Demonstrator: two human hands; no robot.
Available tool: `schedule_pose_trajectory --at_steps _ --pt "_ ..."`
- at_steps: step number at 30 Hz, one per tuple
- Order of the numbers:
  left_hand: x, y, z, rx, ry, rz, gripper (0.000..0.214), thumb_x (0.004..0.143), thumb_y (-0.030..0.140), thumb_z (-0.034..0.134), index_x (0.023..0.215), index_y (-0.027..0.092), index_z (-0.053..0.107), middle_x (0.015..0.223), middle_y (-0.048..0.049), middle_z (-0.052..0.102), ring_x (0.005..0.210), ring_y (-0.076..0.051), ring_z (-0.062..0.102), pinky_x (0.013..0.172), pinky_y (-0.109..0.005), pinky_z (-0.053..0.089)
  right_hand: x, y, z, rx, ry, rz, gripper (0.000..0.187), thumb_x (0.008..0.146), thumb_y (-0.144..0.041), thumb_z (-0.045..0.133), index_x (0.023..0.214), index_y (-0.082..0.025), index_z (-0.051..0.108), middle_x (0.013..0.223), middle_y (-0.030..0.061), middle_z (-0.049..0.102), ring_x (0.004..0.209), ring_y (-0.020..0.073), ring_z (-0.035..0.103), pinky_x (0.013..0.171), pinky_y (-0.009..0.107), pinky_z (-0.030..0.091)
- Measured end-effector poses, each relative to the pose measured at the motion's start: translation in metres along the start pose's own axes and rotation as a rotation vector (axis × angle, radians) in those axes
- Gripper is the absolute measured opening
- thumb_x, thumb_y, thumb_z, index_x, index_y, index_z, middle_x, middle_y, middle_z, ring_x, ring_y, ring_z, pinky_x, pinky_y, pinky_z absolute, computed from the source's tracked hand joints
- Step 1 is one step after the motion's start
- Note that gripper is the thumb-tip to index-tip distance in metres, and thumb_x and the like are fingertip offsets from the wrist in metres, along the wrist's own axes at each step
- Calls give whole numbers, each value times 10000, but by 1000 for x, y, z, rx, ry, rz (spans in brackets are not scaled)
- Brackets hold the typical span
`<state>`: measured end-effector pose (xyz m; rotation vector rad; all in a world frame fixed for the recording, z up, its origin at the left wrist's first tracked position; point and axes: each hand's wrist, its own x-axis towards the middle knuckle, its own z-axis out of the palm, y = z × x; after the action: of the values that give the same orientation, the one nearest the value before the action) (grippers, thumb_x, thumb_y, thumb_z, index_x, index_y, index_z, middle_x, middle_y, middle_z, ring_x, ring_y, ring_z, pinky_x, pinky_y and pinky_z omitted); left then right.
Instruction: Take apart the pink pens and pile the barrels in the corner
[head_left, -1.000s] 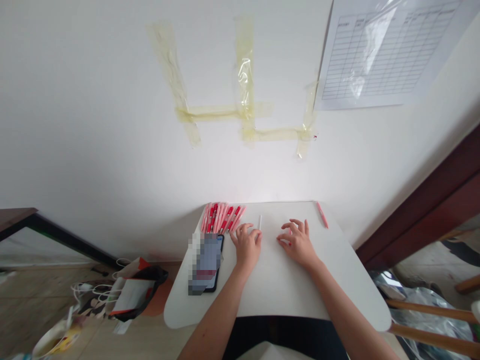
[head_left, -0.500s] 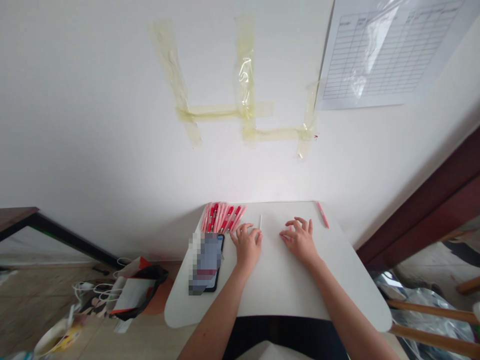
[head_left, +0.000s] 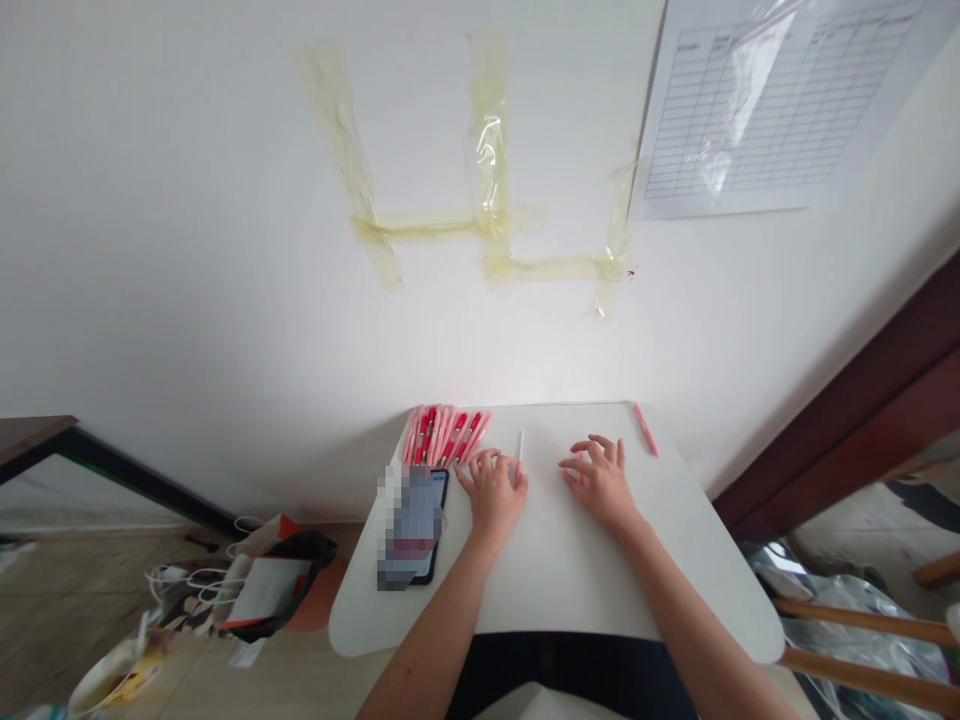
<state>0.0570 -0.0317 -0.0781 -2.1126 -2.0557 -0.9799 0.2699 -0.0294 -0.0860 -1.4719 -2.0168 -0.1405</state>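
A slim pen part [head_left: 520, 455], white at the far end and pink at the near end, points toward the wall. My left hand [head_left: 495, 495] rests on the white table with curled fingers, thumb and forefinger at the part's pink lower end. To the right, my right hand [head_left: 601, 482] has thumb and forefinger about a small pink pen piece [head_left: 581, 468], mostly covered by the fingers; its other fingers are spread. Beyond my left hand lies a row of several pink and red pens [head_left: 444, 435]. One pink pen [head_left: 645, 430] lies alone at the far right.
A phone [head_left: 416, 525] with a partly blurred screen lies left on the white table [head_left: 562, 580]. The wall [head_left: 480, 350] adjoins the table's far edge. On the floor at left are a bag [head_left: 281, 580] and a paper cup [head_left: 116, 675]; wooden bars [head_left: 862, 620] stand at right.
My left fingers have slid slightly toward me along the pen part, uncovering its pink end. The white end has stayed in place, and my right hand has barely moved.
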Motion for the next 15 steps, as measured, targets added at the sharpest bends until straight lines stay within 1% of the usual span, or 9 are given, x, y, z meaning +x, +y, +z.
schedule_pose_trajectory --at_steps 3,8,11,15 --pt "0 0 0 10 -1 -1 106 847 330 637 863 233 674 1229 -93 622 1259 -327 481 1135 -750 174 -1 1 -5 14 11 9 200 934 -323 580 1040 -346 749 1182 59 627 1311 333 419 1153 717 177" --pt "1 1 -1 20 20 -10 165 880 327 595 792 218 682 1222 -91 630 1259 -318 490 1144 -750 155 -5 10 -9 61 24 36 206 934 -317 569 1033 -340 749 1158 56 637 1304 326 415 1147 671 222" --pt "2 1 -2 8 23 -31 164 879 316 604 784 217 694 1218 -88 638 1250 -315 504 1143 -738 180 -7 14 -7 88 44 46 202 926 -313 570 1016 -331 751 1150 56 638 1288 320 418 1135 642 262" --pt "3 2 -5 -40 20 -17 87 862 254 638 835 232 718 1210 -76 647 1245 -296 522 1156 -689 213 -9 17 -5 104 77 63 210 941 -335 555 1031 -329 744 1168 62 626 1268 313 425 1111 606 318"
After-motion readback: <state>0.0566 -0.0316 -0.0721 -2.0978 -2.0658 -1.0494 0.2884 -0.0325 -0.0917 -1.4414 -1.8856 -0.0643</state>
